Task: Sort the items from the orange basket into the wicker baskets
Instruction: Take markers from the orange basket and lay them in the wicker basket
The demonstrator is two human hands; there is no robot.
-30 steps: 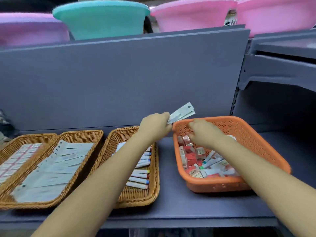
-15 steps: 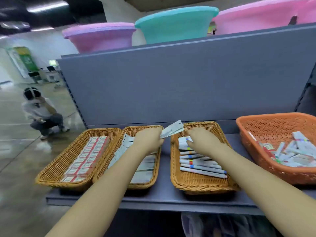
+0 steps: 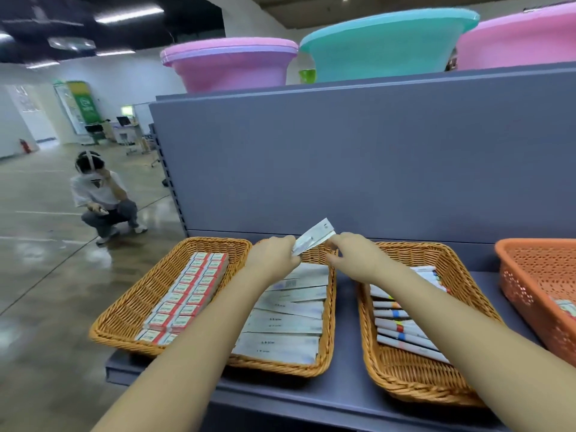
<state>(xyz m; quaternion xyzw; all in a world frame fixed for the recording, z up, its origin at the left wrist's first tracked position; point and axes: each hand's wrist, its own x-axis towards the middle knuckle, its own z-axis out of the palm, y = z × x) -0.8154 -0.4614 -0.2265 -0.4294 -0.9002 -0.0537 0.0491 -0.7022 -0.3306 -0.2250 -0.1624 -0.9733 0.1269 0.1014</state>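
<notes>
Above the middle wicker basket (image 3: 327, 366), over its far rim: left hand (image 3: 274, 260) and right hand (image 3: 355, 257), both pinching one flat white packet (image 3: 314, 236), left fingers curled round its near end, right fingertips at its far edge. Below, flat white packets (image 3: 286, 322) stacked in that basket. Beside it, left wicker basket (image 3: 124, 310) lined with red-and-white boxes (image 3: 187, 294); right wicker basket (image 3: 402, 385) filled with white tubes (image 3: 405, 332). Farther right, orange basket (image 3: 536, 275), partly cut off, on the same grey shelf (image 3: 343, 397).
</notes>
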